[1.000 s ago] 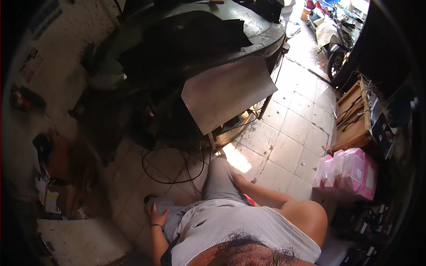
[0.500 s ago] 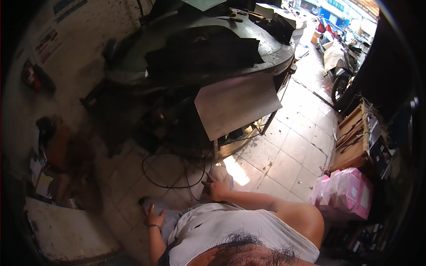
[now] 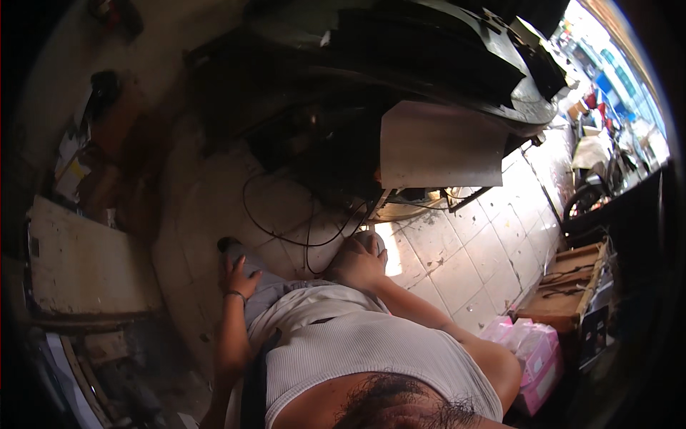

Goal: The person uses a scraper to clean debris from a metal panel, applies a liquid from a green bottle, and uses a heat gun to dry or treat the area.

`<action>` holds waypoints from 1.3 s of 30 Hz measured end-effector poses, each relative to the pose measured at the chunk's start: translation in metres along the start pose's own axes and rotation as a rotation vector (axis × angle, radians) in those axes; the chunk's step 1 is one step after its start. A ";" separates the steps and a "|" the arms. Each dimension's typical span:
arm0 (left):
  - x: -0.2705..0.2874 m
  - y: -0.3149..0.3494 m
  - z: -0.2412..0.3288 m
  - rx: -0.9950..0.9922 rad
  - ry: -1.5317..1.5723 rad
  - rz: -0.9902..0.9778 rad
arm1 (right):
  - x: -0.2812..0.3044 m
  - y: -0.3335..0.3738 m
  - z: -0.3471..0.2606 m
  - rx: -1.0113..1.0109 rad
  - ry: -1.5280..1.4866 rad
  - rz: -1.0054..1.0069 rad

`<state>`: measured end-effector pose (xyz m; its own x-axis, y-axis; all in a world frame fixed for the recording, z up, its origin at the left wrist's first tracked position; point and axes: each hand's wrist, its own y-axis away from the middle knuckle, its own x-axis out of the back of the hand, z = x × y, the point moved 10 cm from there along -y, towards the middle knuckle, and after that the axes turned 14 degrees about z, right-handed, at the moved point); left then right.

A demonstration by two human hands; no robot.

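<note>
Seated person, head view looks down own torso (white ribbed vest fills lower frame).

Right hand (image 3: 359, 261): lies on the right knee (image 3: 371, 243), grey trouser cloth under it. Fingers curled loosely over the kneecap, palm down, draped rather than clenched; nothing held that I can see. Fingertips partly hidden past the knee, so exact spread unclear.

Left hand (image 3: 238, 277): flat on the left knee (image 3: 232, 247), fingers apart, pointing fwd. Thin band on the wrist. No object in it either.

Nearest loose things: black cables (image 3: 300, 232) looping over the tiled floor (image 3: 457, 250) just ahead of both knees, running back under the dark bench (image 3: 400, 64). Cables apart from both hands, closer to the right one.

Handling, judged only: cables look thin, limp, light; would slide easily on tile and snag on the bench legs, so take near a loop's middle, not the ends (ends vanish in shadow, plugged or not I can't tell). Trouser cloth soft, gives no firm hold.

Round about: pale flat panel (image 3: 443, 146) hangs off the bench front. Worn board (image 3: 86, 261) at far left. Pink packs (image 3: 532, 350) and a wooden crate (image 3: 568, 286) at right, well apart from the hands
</note>
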<state>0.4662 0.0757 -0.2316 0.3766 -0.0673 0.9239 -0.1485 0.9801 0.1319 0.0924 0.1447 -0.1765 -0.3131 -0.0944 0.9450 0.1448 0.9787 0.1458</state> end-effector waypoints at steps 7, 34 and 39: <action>-0.001 -0.003 0.009 0.025 -0.128 -0.033 | -0.017 0.000 0.015 0.024 0.038 -0.014; 0.065 -0.200 -0.062 -0.003 0.642 0.381 | -0.206 -0.151 -0.155 0.761 0.036 -0.424; 0.011 -0.226 -0.098 0.072 0.756 0.346 | -0.381 -0.316 -0.159 0.509 0.091 -0.318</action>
<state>0.5936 -0.1281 -0.2861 0.8076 0.4043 0.4294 -0.4172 0.9062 -0.0686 0.3151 -0.1575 -0.5357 -0.1826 -0.3901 0.9025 -0.4172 0.8619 0.2881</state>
